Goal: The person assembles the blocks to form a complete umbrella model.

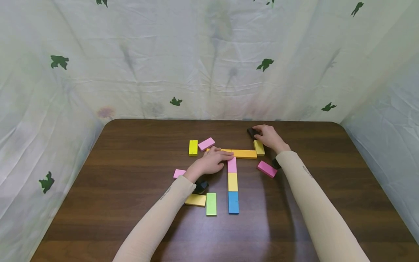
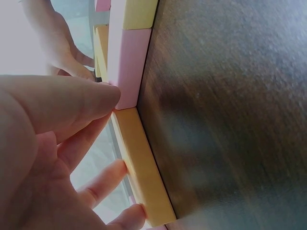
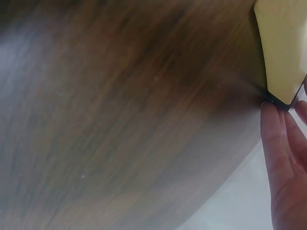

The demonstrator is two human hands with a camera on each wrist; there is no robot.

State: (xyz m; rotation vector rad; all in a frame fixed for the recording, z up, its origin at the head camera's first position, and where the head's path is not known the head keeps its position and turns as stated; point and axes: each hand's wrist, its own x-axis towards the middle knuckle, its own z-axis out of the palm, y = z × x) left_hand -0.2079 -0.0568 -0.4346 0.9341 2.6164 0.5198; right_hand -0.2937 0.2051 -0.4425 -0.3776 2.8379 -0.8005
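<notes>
My right hand pinches a black block at the far right of the block layout. In the right wrist view its fingers meet the black block's end beside a pale yellow block. My left hand rests over the row of orange blocks, fingertips along its edge. The left thumb lies at the corner where the orange row meets a pink block. Below that pink block, a yellow block and a blue block continue the column towards me.
A bright yellow block and a pink one lie behind the left hand. Another pink block is near the right wrist. By the left forearm lie a pink block, a tan block and a green block.
</notes>
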